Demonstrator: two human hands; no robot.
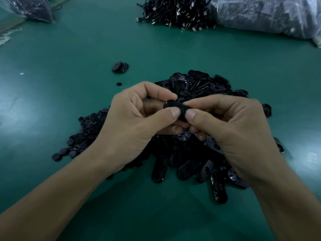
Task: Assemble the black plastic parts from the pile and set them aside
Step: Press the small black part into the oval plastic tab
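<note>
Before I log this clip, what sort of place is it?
Probably a factory assembly bench: a green work mat holds a bulk pile of black plastic parts, with a heap of USB cables and clear bags of stock behind.

Exposure is dim, with a cool teal cast. Light comes from overhead: broad pale glare patches sit on the green table mat [73, 49] near its left and right edges. Soft shadow lies on the mat between the forearms. The pile of black plastic parts [199, 87] is underexposed, and only thin highlights on glossy rims separate the pieces. The oval part [173, 106] pinched by the left hand [132, 119] and right hand [231, 126] is nearly featureless. The picture is slightly soft throughout, and the clear plastic bag [269, 14] at far right is smeared. Wide-angle bending shows at the corners.
</note>
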